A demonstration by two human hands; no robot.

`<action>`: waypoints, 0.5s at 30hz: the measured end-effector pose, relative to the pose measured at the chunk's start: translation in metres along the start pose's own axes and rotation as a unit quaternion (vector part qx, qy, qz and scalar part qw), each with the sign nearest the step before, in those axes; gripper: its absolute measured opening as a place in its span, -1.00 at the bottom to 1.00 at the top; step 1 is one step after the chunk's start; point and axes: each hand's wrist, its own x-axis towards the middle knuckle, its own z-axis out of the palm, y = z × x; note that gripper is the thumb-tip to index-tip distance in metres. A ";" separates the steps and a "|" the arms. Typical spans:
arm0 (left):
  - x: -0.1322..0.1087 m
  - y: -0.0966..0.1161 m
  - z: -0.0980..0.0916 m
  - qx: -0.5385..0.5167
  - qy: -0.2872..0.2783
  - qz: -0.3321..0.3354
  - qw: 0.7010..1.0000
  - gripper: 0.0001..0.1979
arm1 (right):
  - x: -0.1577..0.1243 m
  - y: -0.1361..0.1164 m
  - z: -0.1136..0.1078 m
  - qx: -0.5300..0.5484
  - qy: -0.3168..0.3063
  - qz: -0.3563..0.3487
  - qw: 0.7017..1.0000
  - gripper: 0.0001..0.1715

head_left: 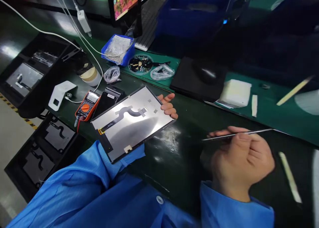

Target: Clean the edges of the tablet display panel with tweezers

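Observation:
My left hand grips the right edge of an LCD screen panel, its fingertips showing over the border and the rest hidden behind. The panel is tilted, silvery back up, with a dark flex cable running across it and a gold connector at the left edge. On the right, my right hand is closed around a slim, pointed metal tool, held nearly level above the dark bench mat. Its exact kind does not show. The tool and the panel are well apart.
An orange multimeter and a black phone-like device sit left of the panel. Black trays hold more panels. Behind are a blue bin, a round dish, a white wipe stack and wooden sticks.

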 end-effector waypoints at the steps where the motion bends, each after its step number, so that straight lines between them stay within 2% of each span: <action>1: -0.001 0.002 -0.003 -0.047 -0.026 0.022 0.998 -0.67 | -0.003 -0.001 0.000 -0.034 -0.046 -0.005 0.998 -0.75; 4: -0.004 0.005 -0.011 -0.152 -0.083 0.080 0.982 -0.75 | -0.013 0.001 0.002 -0.164 -0.194 -0.037 0.967 -0.71; 6: -0.005 0.004 -0.013 -0.191 -0.104 0.105 0.970 -0.74 | -0.017 0.006 0.004 -0.239 -0.247 -0.073 0.936 -0.68; 11: -0.007 0.000 -0.014 -0.238 -0.148 0.108 0.954 -0.71 | -0.017 0.020 0.005 -0.326 -0.261 -0.132 0.899 -0.65; 15: -0.005 -0.006 -0.016 -0.263 -0.193 0.130 0.936 -0.68 | -0.016 0.018 0.005 -0.335 -0.244 -0.152 0.897 -0.68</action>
